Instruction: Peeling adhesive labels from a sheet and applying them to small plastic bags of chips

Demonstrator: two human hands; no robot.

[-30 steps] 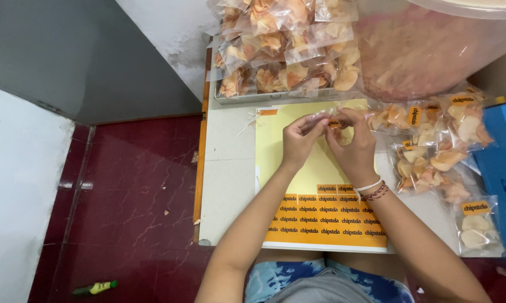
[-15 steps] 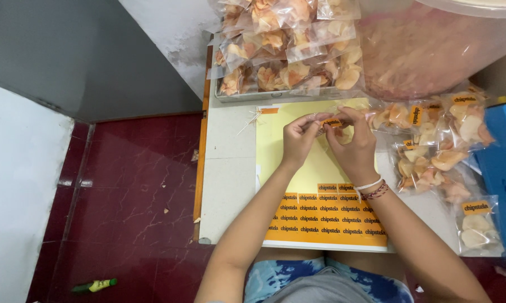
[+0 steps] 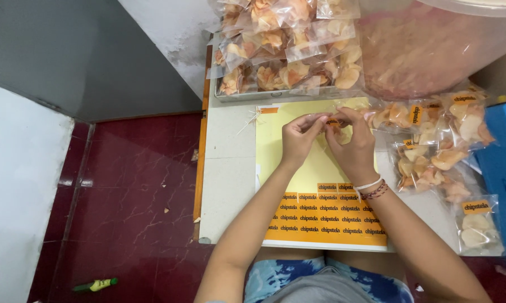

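My left hand (image 3: 299, 137) and my right hand (image 3: 349, 143) meet over a yellow sticker sheet (image 3: 289, 120) on a small white table (image 3: 227, 179). Between the fingertips of both hands is a small clear packet of chips (image 3: 338, 130) with a small orange sticker (image 3: 332, 122) at its top edge. Rows of orange stickers (image 3: 326, 219) fill the near part of the sheet. My right wrist wears bracelets.
A metal tray (image 3: 230, 96) at the back holds several unlabelled clear chip packets (image 3: 286, 50). Labelled chip packets (image 3: 438, 140) lie at the right. A big clear bag of chips (image 3: 432, 45) stands behind them, a blue box (image 3: 502, 168) at far right. A green object (image 3: 96, 285) lies on the red floor.
Both hands have stayed together over the sheet; the fingers have shifted slightly on the packet and sticker.
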